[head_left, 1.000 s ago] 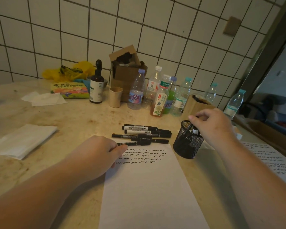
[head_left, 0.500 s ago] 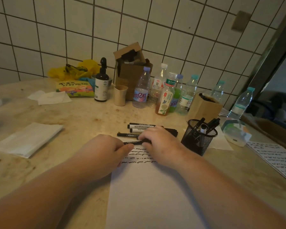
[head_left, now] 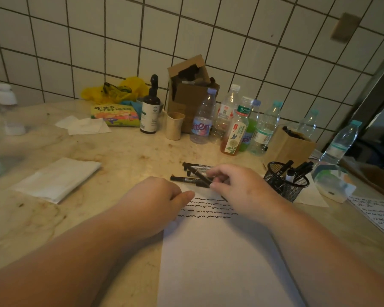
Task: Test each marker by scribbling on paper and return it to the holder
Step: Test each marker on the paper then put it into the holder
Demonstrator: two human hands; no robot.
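Step in hand: picking the next marker from the loose pile on the worktop, just beyond the paper's far edge. My right hand has its fingertips pinched on that marker, tilted up off the pile. My left hand is loosely curled, holding nothing, pressing the paper's left edge. Holder: right of the paper, several markers already in it. Next, by my judgement: uncap, scribble under the four written lines. Hidden: cap state, pile count, right fingertips partly.
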